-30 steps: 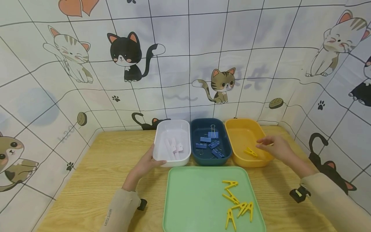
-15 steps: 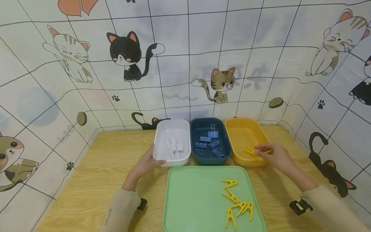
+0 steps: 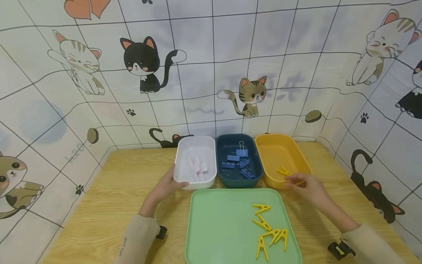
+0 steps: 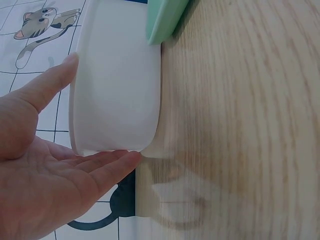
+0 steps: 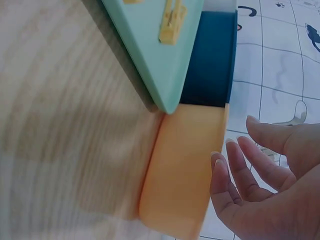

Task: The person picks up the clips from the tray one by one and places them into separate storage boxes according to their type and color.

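Note:
In the head view, my left hand (image 3: 167, 186) touches the left front corner of a white bin (image 3: 210, 184) with several pale clips (image 3: 199, 169) in it. The left wrist view shows its thumb at the rim and its fairly straight fingers along the bin's side. My right hand (image 3: 310, 189) hovers at the front right of a yellow bin (image 3: 280, 146), fingers loosely bent. Nothing shows between them in the right wrist view. By its fingertips in the bin lies a yellow clothespin (image 3: 282, 171), partly hidden by the hand.
Between these bins stands a dark blue bin (image 3: 227, 141) with several blue binder clips (image 3: 243, 163). In front lies a green tray (image 3: 221, 227) with several yellow clothespins (image 3: 262, 248) on its right half. A cat-print backdrop (image 3: 197, 80) rises behind the wooden table (image 3: 112, 190).
My right hand has moved down and slightly toward me, from the right side of the yellow bin to its front right. The left hand stays against the white bin.

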Demonstrator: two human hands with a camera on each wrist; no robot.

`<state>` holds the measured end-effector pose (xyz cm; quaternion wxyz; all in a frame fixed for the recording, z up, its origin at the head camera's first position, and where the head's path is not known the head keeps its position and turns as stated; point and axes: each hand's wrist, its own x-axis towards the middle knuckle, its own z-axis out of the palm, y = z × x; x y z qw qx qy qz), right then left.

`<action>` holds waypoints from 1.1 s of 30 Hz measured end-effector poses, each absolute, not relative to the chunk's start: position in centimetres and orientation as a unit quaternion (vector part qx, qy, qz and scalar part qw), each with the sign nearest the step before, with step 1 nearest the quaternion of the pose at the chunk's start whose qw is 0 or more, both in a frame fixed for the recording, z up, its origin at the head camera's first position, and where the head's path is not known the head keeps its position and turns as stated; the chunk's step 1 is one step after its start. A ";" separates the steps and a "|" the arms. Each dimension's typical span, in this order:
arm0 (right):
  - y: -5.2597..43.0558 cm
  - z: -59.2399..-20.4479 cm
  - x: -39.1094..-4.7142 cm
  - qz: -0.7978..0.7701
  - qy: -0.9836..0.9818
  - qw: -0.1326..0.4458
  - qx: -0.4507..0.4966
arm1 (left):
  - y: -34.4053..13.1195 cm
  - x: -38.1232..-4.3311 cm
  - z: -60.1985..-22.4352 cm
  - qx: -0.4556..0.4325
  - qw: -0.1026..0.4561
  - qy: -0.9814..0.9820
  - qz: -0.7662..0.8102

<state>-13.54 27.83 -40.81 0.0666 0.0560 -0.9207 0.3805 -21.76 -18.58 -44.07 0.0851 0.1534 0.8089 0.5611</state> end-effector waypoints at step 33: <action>24.6 -45.1 -12.6 0.408 -0.903 -0.003 0.137 | -18.8 -22.0 -44.7 0.165 0.085 0.797 0.574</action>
